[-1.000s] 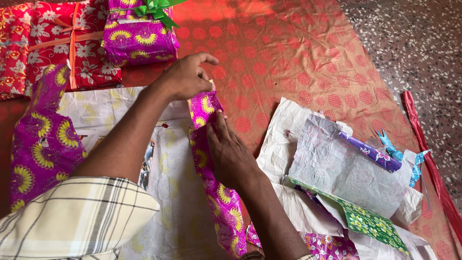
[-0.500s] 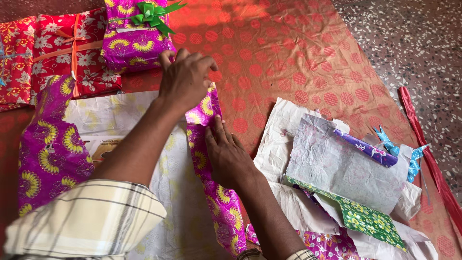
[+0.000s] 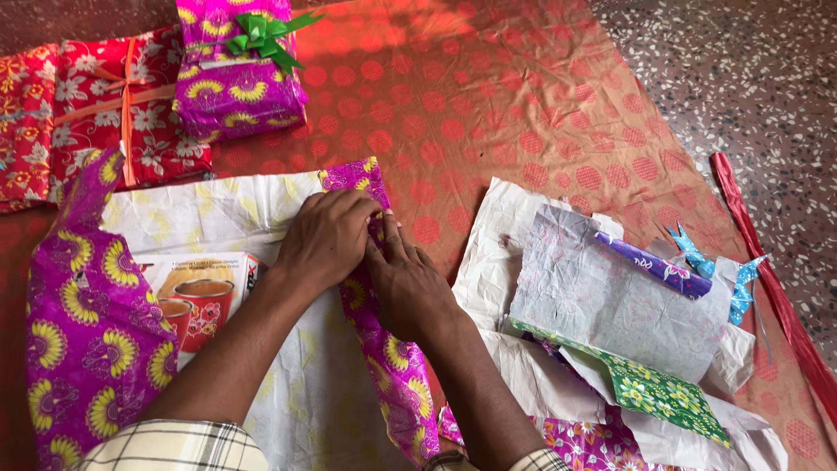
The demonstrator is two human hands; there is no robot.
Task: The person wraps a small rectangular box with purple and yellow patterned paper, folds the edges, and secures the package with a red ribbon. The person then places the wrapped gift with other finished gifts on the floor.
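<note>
Both hands are down on the purple wrapping paper [image 3: 384,349], a long folded edge running toward the person over the white underside of the sheet. The left hand [image 3: 327,237] curls its grip together, pinching the paper's upper fold; the right hand [image 3: 408,288] presses beside it, fingers touching the left's, grip closed on the same edge. A printed box [image 3: 205,301] peeks out under the sheet to the left. Beyond sits a wrapped purple gift [image 3: 235,74] with a green bow, and crumpled paper scraps [image 3: 610,305] lie at right on the orange mat [image 3: 523,105].

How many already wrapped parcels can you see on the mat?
3: a magenta parcel with green bow at top, a red floral parcel left of it, another red parcel cut off at the left edge.
</note>
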